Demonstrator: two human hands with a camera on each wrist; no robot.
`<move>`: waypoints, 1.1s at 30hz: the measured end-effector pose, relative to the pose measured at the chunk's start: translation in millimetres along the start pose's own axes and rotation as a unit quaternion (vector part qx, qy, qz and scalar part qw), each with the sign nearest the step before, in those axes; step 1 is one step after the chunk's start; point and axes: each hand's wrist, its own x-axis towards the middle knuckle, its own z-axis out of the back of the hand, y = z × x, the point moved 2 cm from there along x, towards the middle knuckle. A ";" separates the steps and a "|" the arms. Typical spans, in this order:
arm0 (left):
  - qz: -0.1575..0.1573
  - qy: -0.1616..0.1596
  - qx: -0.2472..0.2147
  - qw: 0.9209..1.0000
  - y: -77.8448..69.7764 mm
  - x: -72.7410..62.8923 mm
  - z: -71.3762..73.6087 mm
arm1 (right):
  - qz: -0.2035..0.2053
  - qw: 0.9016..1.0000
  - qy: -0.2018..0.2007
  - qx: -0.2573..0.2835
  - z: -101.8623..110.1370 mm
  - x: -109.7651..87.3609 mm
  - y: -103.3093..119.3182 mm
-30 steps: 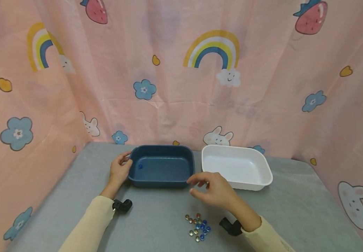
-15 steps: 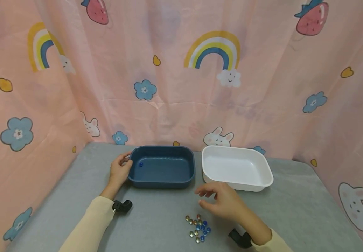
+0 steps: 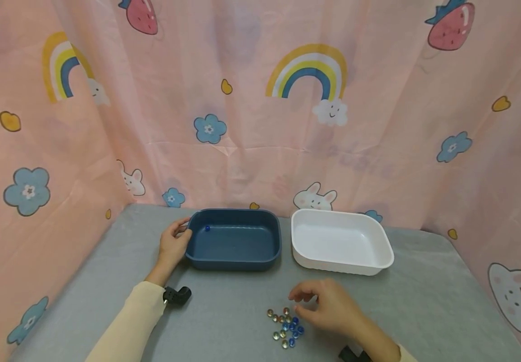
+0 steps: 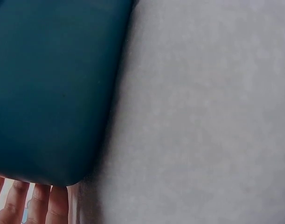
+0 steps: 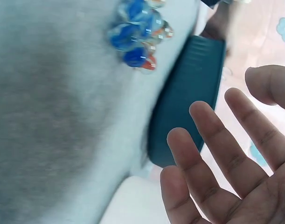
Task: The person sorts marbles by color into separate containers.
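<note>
At the left end of a dark blue rectangular tray (image 3: 233, 265), my left hand (image 3: 172, 249) rests with its fingers (image 4: 37, 205) lying against the outer end wall. One dark blue marble (image 3: 207, 228) lies inside that tray, near the left end. My right hand (image 3: 328, 306) hovers just right of a cluster of glass marbles (image 3: 286, 327) on the grey cloth. Its fingers are apart and loosely bent, and nothing is held; the right wrist view shows the bare palm and fingertips (image 5: 179, 140). The marbles are blue, clear-yellowish and orange-tinted.
A white rectangular tray (image 3: 341, 266) stands right of the blue one, with a narrow gap between them. Grey cloth (image 3: 233, 311) covers the table. A pink patterned curtain (image 3: 251, 166) hangs behind and on both sides.
My right hand has moved back from the blue tray's right front corner toward the marble cluster. The marble inside the tray has rolled slightly away and to the right. My left hand stays put.
</note>
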 end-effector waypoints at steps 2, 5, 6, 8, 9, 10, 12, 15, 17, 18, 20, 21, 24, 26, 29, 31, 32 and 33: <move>0.000 -0.001 0.002 1.000 0.1 -0.1 -0.2 | -0.007 1.000 0.009 0.005 -1.6 -2.1 -3.3; -0.001 0.000 0.003 1.000 0.0 0.0 -0.5 | -0.006 1.000 0.012 0.008 -4.5 -5.4 -7.8; -0.001 0.000 0.002 1.000 -0.2 0.1 -0.5 | -0.002 1.000 0.010 0.009 -5.4 -6.4 -8.9; 0.000 0.002 0.002 1.000 -0.6 0.1 -0.3 | 0.006 1.000 0.004 0.007 -7.8 -8.5 -11.2; -0.001 0.003 0.001 1.000 -0.6 0.4 -0.3 | 0.009 1.000 0.003 0.009 -9.0 -9.4 -12.2; -0.002 0.004 0.000 1.000 -0.5 0.6 -0.3 | 0.011 1.000 0.002 0.010 -10.3 -10.4 -13.2; -0.003 0.006 0.000 1.000 -0.4 1.0 0.0 | 0.019 1.000 0.001 0.016 -12.8 -11.7 -14.9; -0.003 0.005 -0.002 1.000 0.5 1.7 0.2 | 0.029 0.999 -0.001 0.022 -16.8 -12.9 -16.3; -0.004 0.002 0.000 1.000 0.4 1.6 0.7 | 0.039 0.999 -0.008 0.023 -19.1 -13.4 -16.7; -0.002 0.001 0.001 1.000 0.6 1.6 0.7 | 0.040 0.999 -0.010 0.022 -20.2 -13.6 -16.9; -0.001 -0.001 0.002 1.000 0.1 0.9 0.8 | 0.043 0.999 -0.014 0.023 -22.2 -13.8 -17.4; -0.001 -0.001 0.002 1.000 0.0 0.8 0.8 | 0.044 0.999 -0.016 0.024 -23.1 -13.9 -17.7; -0.001 -0.001 0.002 1.000 0.0 0.7 0.6 | 0.041 0.999 -0.017 0.025 -25.4 -13.8 -18.9; -0.001 0.000 0.001 1.000 0.3 0.8 0.5 | 0.036 0.999 -0.013 0.024 -26.5 -13.3 -19.4; 0.001 0.003 0.004 1.000 0.6 1.0 0.7 | 0.024 0.999 -0.005 0.020 -27.9 -12.5 -20.3; 0.001 0.004 0.005 1.000 0.6 0.8 0.8 | 0.016 1.000 0.001 0.017 -28.5 -11.7 -20.5; 0.000 0.004 0.005 1.000 0.5 0.4 1.2 | 0.013 1.000 0.004 0.015 -28.7 -11.4 -20.4; 0.000 0.004 0.007 1.000 0.5 0.2 1.6 | 0.009 1.000 0.008 0.016 -28.9 -11.0 -20.5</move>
